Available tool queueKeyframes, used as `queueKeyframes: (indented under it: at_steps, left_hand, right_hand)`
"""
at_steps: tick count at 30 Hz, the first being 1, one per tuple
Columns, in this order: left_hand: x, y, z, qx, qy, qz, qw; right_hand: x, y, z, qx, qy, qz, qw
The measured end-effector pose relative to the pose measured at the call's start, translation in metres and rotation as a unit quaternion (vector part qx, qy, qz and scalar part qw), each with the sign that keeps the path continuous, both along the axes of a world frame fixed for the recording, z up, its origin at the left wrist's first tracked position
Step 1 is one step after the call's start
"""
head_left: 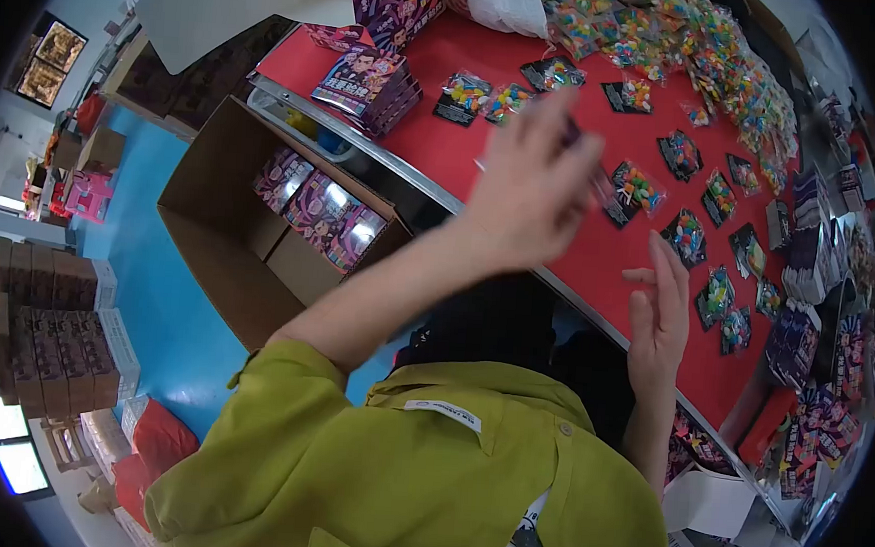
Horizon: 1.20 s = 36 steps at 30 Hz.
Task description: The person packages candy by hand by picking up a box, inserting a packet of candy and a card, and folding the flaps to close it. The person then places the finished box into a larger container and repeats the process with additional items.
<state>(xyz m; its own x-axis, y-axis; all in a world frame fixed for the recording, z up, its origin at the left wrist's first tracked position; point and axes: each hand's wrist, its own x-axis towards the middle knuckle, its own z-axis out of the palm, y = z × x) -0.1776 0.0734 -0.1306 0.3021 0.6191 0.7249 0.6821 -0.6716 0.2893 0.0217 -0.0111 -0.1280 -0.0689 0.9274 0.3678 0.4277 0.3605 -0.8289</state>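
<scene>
The left hand (pixel 533 184) is hanging blurred over the red table (pixel 578 272), fingers spread and apparently holding nothing, right above a small candy packet (pixel 631 190), while the right hand (pixel 659 312) is hovering open and empty near the table edge beside another packet (pixel 717 296). The risk I'm seeing is a fast swipe knocking the neat rows of packets out of line, or shoving one off the edge toward the open cardboard box (pixel 260 223) of purple cartons below. The stacked purple boxes (pixel 369 84) are showing printed characters, but I can't read them, and the shirt tag (pixel 444 411) is too small too.
</scene>
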Motion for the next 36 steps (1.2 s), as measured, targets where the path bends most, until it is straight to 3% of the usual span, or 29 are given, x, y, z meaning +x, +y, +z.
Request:
queueKeyframes:
  at_steps: [2, 4, 6, 11, 14, 17, 19, 23, 26, 28, 30, 33, 36]
  left_hand:
    - [-0.069, 0.029, 0.028, 0.021, 0.033, 0.072, 0.997]
    - [-0.134, 0.054, 0.032, -0.035, 0.094, 0.196, 0.975]
    - [-0.178, 0.077, 0.025, -0.139, 0.088, 0.246, 0.955]
    - [-0.175, 0.061, 0.041, -0.145, 0.041, 0.209, 0.966]
    - [-0.133, 0.034, 0.025, -0.128, 0.068, 0.046, 0.988]
    - [-0.115, 0.03, -0.02, -0.126, 0.079, 0.029, 0.989]
    - [-0.118, 0.028, -0.022, -0.127, 0.073, 0.036, 0.989]
    - [-0.121, 0.021, -0.028, -0.157, 0.03, 0.047, 0.986]
    - [-0.122, 0.015, -0.036, -0.158, 0.018, 0.048, 0.986]
    - [-0.123, 0.011, -0.037, -0.16, -0.01, 0.042, 0.986]
    - [-0.123, 0.007, -0.038, -0.135, -0.018, 0.043, 0.99]
    - [-0.126, 0.003, -0.039, -0.112, -0.02, 0.047, 0.992]
    - [-0.124, 0.005, -0.041, -0.113, -0.02, 0.027, 0.993]
  right_hand:
    - [0.015, 0.001, -0.014, 0.014, -0.017, -0.017, 1.0]
    - [0.035, 0.001, -0.029, 0.025, -0.034, -0.039, 0.998]
    - [0.049, 0.001, -0.04, -0.078, 0.039, -0.082, 0.993]
    - [0.044, -0.001, -0.052, -0.066, 0.023, -0.066, 0.995]
    - [0.039, 0.0, -0.055, -0.061, 0.017, -0.065, 0.996]
    - [0.036, -0.001, -0.056, -0.063, 0.014, -0.056, 0.996]
    - [0.035, 0.0, -0.053, -0.06, 0.006, -0.05, 0.997]
    - [0.017, 0.027, -0.043, 0.001, -0.121, -0.001, 0.993]
    - [-0.026, 0.078, -0.024, 0.129, -0.322, 0.079, 0.934]
    - [-0.069, 0.112, -0.021, 0.169, -0.358, 0.154, 0.905]
    - [-0.108, 0.144, -0.03, 0.206, -0.454, 0.223, 0.838]
    - [-0.145, 0.176, -0.048, 0.22, -0.509, 0.253, 0.793]
    - [-0.153, 0.199, -0.061, 0.221, -0.483, 0.232, 0.815]
